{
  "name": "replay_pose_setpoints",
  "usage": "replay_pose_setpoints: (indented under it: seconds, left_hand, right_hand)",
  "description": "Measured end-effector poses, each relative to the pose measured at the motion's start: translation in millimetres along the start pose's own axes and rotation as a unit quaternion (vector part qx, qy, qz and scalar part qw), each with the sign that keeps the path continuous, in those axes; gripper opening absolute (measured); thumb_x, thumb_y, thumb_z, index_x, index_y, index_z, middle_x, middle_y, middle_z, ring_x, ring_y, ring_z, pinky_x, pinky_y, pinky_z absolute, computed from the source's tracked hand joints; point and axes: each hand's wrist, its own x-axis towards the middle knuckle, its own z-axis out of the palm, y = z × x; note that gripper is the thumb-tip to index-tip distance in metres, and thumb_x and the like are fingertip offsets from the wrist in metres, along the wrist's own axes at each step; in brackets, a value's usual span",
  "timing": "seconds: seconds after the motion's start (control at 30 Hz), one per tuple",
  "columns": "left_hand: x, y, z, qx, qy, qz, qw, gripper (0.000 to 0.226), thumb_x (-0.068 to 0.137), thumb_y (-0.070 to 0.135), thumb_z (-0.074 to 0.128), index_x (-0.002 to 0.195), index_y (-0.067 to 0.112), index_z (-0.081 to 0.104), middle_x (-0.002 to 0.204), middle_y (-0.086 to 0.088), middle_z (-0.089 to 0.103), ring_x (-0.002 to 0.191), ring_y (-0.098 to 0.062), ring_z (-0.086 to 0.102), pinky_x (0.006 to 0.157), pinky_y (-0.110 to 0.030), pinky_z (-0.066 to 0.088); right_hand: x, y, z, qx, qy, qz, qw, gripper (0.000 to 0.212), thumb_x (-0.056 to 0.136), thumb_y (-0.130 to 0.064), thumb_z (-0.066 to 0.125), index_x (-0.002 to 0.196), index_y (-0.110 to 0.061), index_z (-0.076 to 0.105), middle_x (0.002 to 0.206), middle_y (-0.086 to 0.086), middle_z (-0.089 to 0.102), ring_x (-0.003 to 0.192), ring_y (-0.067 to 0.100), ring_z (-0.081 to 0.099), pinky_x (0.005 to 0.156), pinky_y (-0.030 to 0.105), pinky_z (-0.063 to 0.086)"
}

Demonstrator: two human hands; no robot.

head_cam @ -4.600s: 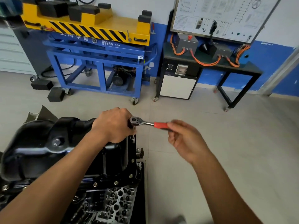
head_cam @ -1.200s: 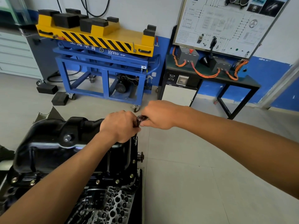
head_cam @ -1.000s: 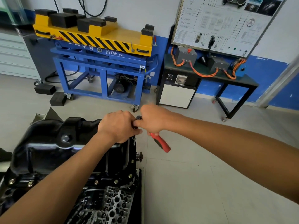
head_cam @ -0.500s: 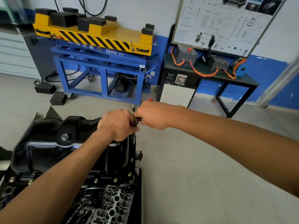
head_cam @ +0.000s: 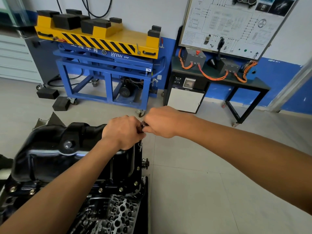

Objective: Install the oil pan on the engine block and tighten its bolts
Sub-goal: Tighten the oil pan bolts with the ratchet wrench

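Note:
The black oil pan (head_cam: 50,149) sits on the engine block (head_cam: 118,208), with several bolts along its near flange (head_cam: 120,189). At the pan's far right corner the ratchet head (head_cam: 143,126) shows between my two hands, its extension (head_cam: 140,146) running down to the flange. My left hand (head_cam: 122,131) curls around the ratchet head and extension. My right hand (head_cam: 160,121) grips the ratchet handle, which is hidden under the fist.
A blue and yellow lift cart (head_cam: 108,65) stands behind the engine. A black bench (head_cam: 219,85) with a wiring panel (head_cam: 233,22) is at the back right. Black blocks (head_cam: 61,103) lie on the floor at left. Tiled floor (head_cam: 211,191) spreads to the right.
My right hand swung the ratchet handle from pointing right and toward me round to the far side; the red grip is now hidden under the fist. My left hand stayed on the head.

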Motion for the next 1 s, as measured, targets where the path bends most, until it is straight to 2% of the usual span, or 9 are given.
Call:
replay_pose_setpoints:
  seconds: [0.07,0.13,0.2,0.33,0.5,0.67,0.77,0.9,1.0]
  left_hand:
    - [-0.4,1.1,0.1,0.003,0.004,-0.004,1.0,0.03,0.087,0.057,0.056,0.071,0.032,0.057,0.077,0.005,0.061,0.071,-0.02,0.056,0.065,-0.032,0.039]
    - [0.1,2.2,0.0,0.011,0.006,-0.006,1.0,0.031,0.086,0.058,0.055,0.072,0.031,0.056,0.075,0.005,0.055,0.07,-0.02,0.052,0.065,-0.032,0.038]
    - [0.4,2.6,-0.6,0.011,0.001,-0.007,1.0,0.033,0.084,0.061,0.058,0.077,0.029,0.061,0.074,0.005,0.054,0.069,-0.02,0.052,0.065,-0.032,0.038]
    - [2.5,-0.2,-1.7,-0.003,-0.014,0.0,1.0,0.035,0.083,0.062,0.064,0.067,0.031,0.056,0.066,0.009,0.049,0.066,-0.018,0.05,0.062,-0.031,0.036]
    - [2.0,-2.2,-1.8,-0.007,-0.024,0.005,1.0,0.035,0.085,0.061,0.064,0.067,0.032,0.057,0.071,0.009,0.057,0.069,-0.016,0.056,0.061,-0.031,0.037]
    - [2.5,-2.2,-3.0,-0.016,-0.02,-0.002,1.0,0.026,0.086,0.058,0.065,0.09,0.034,0.072,0.088,0.007,0.068,0.081,-0.017,0.061,0.07,-0.031,0.042]
    - [3.1,-2.0,-2.3,-0.017,-0.021,-0.006,1.0,0.027,0.086,0.058,0.065,0.094,0.034,0.073,0.092,0.008,0.07,0.087,-0.018,0.065,0.07,-0.031,0.043]
    - [3.1,-1.0,-2.3,-0.012,-0.018,-0.006,1.0,0.027,0.086,0.059,0.063,0.095,0.034,0.071,0.094,0.005,0.069,0.084,-0.018,0.062,0.07,-0.032,0.042]
    - [1.8,-0.7,-1.6,-0.008,-0.006,-0.011,1.0,0.025,0.086,0.06,0.061,0.092,0.037,0.069,0.091,0.005,0.068,0.078,-0.017,0.057,0.068,-0.032,0.041]
  right_hand:
    - [1.2,-6.8,2.3,0.07,0.023,0.05,0.996,0.046,0.1,-0.043,0.051,0.063,-0.016,0.05,0.064,0.001,0.05,0.057,0.02,0.052,0.047,0.031,0.032]
    - [2.9,-14.0,5.3,0.179,0.032,0.106,0.978,0.046,0.098,-0.039,0.055,0.06,-0.014,0.053,0.06,0.005,0.056,0.054,0.023,0.058,0.047,0.036,0.043]
    - [3.8,-21.7,7.8,0.273,0.024,0.153,0.949,0.042,0.096,-0.032,0.055,0.06,-0.009,0.057,0.057,0.012,0.065,0.057,0.03,0.067,0.058,0.044,0.058]
    - [4.0,-24.8,9.9,0.341,0.008,0.188,0.921,0.037,0.095,-0.029,0.057,0.067,-0.005,0.058,0.059,0.014,0.07,0.047,0.019,0.068,0.064,0.04,0.062]
    - [3.1,-14.6,-0.9,0.219,-0.035,0.118,0.968,0.038,0.097,-0.035,0.061,0.07,-0.008,0.059,0.046,0.005,0.063,0.048,0.016,0.067,0.043,0.024,0.042]
    - [4.5,0.8,-13.2,0.084,-0.043,0.002,0.996,0.008,0.096,-0.023,0.062,0.096,-0.016,0.064,0.079,0.003,0.059,0.078,0.023,0.056,0.073,0.043,0.05]
    - [0.5,13.9,-15.5,0.102,-0.047,-0.041,0.993,0.023,0.099,-0.023,0.059,0.121,-0.022,0.064,0.094,0.002,0.065,0.091,0.024,0.058,0.083,0.046,0.049]
    - [-2.4,15.3,-6.4,0.085,-0.03,-0.027,0.996,0.017,0.099,-0.034,0.059,0.101,-0.018,0.064,0.082,0.002,0.063,0.078,0.022,0.061,0.074,0.046,0.052]
    - [-2.2,9.3,-3.4,0.059,-0.008,0.029,0.998,0.037,0.099,-0.043,0.055,0.079,-0.012,0.061,0.067,0.003,0.058,0.063,0.022,0.058,0.056,0.037,0.048]
